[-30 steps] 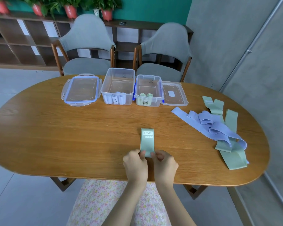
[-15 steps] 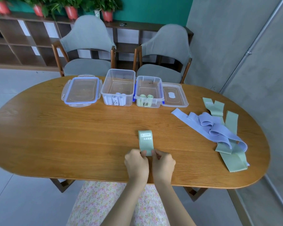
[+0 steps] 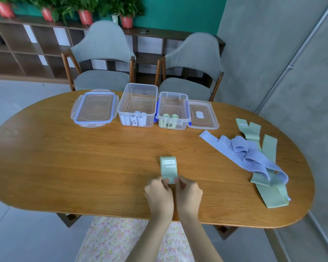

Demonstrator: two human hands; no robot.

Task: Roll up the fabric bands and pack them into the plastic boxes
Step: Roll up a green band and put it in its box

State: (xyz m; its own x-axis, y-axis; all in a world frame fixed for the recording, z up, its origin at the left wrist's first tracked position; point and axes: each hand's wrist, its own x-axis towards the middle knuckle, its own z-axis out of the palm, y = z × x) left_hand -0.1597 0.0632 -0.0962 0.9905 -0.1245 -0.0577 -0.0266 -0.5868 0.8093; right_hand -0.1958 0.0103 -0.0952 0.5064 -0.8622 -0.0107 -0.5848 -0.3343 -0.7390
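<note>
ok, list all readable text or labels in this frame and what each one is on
"HEAVY", printed upside down from this view on the white tag of the green band that the left hand and right hand pinch at its near end.
Handwritten label on the front of the left box: too blurred to read.
Handwritten label on the front of the right box: too blurred to read.
Icons under "HEAVY": too small to tell.

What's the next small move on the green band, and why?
Probably keep rolling away from the body: both hands, left hand and right hand, pinch the near end of the green band, while its labelled far part lies flat on the table. Once rolled, it likely goes in the box with green rolls.
</note>
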